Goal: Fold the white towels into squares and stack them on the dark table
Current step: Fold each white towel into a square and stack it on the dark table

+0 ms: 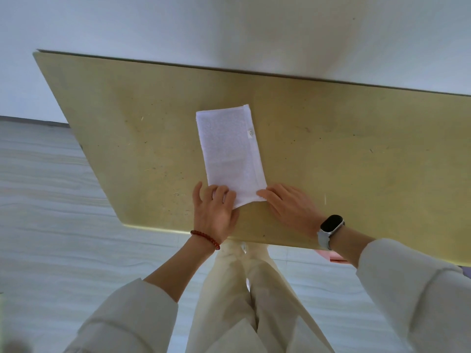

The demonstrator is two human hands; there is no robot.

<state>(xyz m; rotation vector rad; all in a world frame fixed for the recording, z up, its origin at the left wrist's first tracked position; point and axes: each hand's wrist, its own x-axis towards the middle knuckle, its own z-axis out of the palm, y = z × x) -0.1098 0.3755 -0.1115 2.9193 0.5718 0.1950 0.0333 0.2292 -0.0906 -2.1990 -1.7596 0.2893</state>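
Observation:
A white towel [229, 151] lies folded into a long narrow rectangle on the olive-tan table [356, 154], running from the middle of the table toward me. A small tag shows on its right hem. My left hand [214, 212] pinches the towel's near left corner, with fingers curled over the cloth. My right hand [290, 207] has its fingertips on the near right corner; its grip underneath is hidden.
The table's near edge [178, 231] runs just behind my wrists, and its far edge meets a pale wall [229, 29]. Light wood-grain floor [46, 200] lies to the left. Something pink [334, 257] shows under the table at the right.

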